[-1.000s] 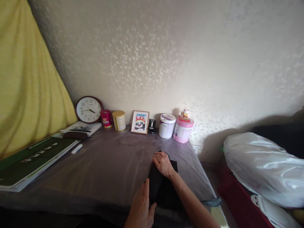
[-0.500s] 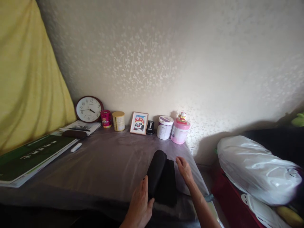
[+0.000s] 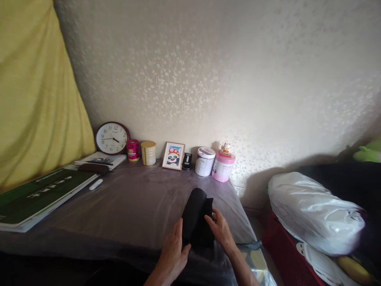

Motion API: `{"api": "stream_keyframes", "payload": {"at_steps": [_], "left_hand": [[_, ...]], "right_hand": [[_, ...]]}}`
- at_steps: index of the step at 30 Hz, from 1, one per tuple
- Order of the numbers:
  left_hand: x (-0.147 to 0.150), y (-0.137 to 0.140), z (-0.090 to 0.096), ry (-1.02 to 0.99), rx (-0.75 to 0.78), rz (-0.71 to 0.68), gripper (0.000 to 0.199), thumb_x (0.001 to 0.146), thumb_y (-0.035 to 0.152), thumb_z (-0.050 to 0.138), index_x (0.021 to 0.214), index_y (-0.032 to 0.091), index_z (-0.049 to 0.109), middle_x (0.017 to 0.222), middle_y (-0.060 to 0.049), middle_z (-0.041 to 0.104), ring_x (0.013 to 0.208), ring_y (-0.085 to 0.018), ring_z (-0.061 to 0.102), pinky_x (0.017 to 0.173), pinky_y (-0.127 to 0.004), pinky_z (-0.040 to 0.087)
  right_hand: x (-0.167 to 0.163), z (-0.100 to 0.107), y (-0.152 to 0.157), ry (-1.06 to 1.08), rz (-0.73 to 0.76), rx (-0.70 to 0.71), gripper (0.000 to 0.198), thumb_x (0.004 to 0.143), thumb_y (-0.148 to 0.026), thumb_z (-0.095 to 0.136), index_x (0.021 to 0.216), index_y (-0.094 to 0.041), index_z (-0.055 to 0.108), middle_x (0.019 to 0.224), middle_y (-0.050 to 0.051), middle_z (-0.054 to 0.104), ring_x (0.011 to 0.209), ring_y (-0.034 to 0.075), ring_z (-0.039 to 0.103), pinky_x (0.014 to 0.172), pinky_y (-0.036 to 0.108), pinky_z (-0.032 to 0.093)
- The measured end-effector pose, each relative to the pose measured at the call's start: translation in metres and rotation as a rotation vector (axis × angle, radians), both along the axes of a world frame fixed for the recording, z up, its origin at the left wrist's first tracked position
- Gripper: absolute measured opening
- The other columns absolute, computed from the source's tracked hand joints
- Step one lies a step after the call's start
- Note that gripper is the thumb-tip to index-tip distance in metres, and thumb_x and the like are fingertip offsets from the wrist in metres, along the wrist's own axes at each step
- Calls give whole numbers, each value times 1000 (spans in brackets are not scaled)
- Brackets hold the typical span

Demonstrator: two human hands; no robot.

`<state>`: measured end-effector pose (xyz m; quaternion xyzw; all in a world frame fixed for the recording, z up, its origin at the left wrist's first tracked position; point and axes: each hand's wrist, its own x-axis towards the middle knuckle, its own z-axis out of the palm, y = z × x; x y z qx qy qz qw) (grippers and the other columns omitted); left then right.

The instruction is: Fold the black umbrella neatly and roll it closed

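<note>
A black roll of sheet material [image 3: 193, 214], with a flat loose flap on its right, stands out at the front of the table, slanting away from me. My left hand [image 3: 175, 248] is closed around the near left side of the roll, thumb toward its near end. On the other side, my right hand [image 3: 219, 227] pinches the right edge of the flap between thumb and fingers. Whether the material is cloth or a soft mat, I cannot tell.
Along the wall stand a clock [image 3: 111, 138], a pink can [image 3: 132, 150], a yellow-lidded can [image 3: 148, 153], a framed panda picture [image 3: 173, 156] and two tubs. A green book [image 3: 44, 194] lies left. A white plastic bag [image 3: 315, 214] sits right, beyond the table [image 3: 133, 210].
My right hand has come left and down from the air onto the flap's edge and now grips it. The left hand stays on the roll.
</note>
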<state>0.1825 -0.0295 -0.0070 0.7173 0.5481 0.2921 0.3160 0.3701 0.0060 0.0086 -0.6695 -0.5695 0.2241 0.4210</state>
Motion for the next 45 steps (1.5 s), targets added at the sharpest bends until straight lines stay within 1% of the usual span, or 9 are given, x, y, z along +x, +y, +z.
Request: {"api": "stream_keyframes", "payload": {"at_steps": [7, 11, 16, 21, 25, 31, 40, 43, 45], "left_hand": [[0, 0, -2, 43, -9, 7, 73, 69, 19, 44, 137, 3, 21, 142, -18, 34, 130, -25, 34, 108, -37, 27], [2, 1, -2, 71, -8, 7, 75, 68, 19, 45, 136, 1, 21, 142, -20, 32, 131, -27, 33, 108, -39, 27], [2, 1, -3, 45, 19, 14, 73, 69, 20, 44, 135, -1, 21, 139, -23, 35, 130, -28, 34, 106, -43, 30], [-3, 1, -7, -5, 47, 2, 74, 70, 22, 45, 137, 4, 19, 141, -20, 34, 130, -27, 34, 106, -41, 30], [-5, 3, -13, 0, 84, -14, 72, 70, 22, 46, 137, 9, 22, 138, -17, 40, 127, -27, 38, 105, -42, 31], [-5, 2, -20, -60, 157, -2, 80, 73, 17, 44, 141, 11, 1, 146, -16, 25, 132, -24, 30, 107, -43, 29], [-4, 0, -6, -14, 88, -10, 70, 70, 17, 44, 135, 3, 22, 139, -20, 37, 128, -26, 38, 107, -42, 31], [-3, 0, -10, -32, 113, 3, 66, 71, 18, 43, 134, 7, 26, 135, -18, 43, 124, -26, 42, 104, -43, 34], [-2, 1, -19, -35, 152, 25, 65, 72, 19, 42, 134, 9, 26, 137, -17, 41, 126, -25, 40, 105, -45, 33]], "right_hand": [[-37, 13, 10, 319, 71, -172, 43, 73, -34, 53, 113, -17, 47, 86, 4, 61, 58, 16, 61, 36, 25, 51], [-60, 16, 18, 361, 90, -152, 34, 75, -28, 53, 107, -17, 49, 72, -4, 54, 43, 8, 52, 34, 20, 49], [-76, 19, 22, 278, 97, -126, 26, 72, -22, 54, 98, -16, 53, 66, -5, 50, 48, 9, 52, 36, 20, 50], [-78, 23, 20, 129, 181, -126, 19, 74, -21, 53, 91, -17, 59, 64, -4, 60, 42, 8, 56, 42, 19, 47], [-79, 29, 13, 11, 272, -46, 17, 79, -23, 49, 84, -20, 65, 71, -1, 68, 54, 11, 63, 55, 21, 47], [-82, 34, 2, -126, 326, 35, 23, 82, -20, 44, 86, -24, 66, 78, -1, 71, 75, 16, 66, 67, 23, 46], [-76, 24, 2, -128, 371, 120, 30, 76, -14, 51, 104, -21, 58, 91, 1, 68, 69, 13, 62, 68, 24, 48], [-72, 27, 2, -188, 413, 182, 24, 78, -14, 53, 99, -20, 61, 94, 2, 65, 67, 12, 59, 67, 24, 48], [-69, 27, 3, -237, 450, 246, 18, 83, -17, 50, 94, -20, 63, 94, 3, 65, 77, 13, 59, 74, 26, 47]]}}
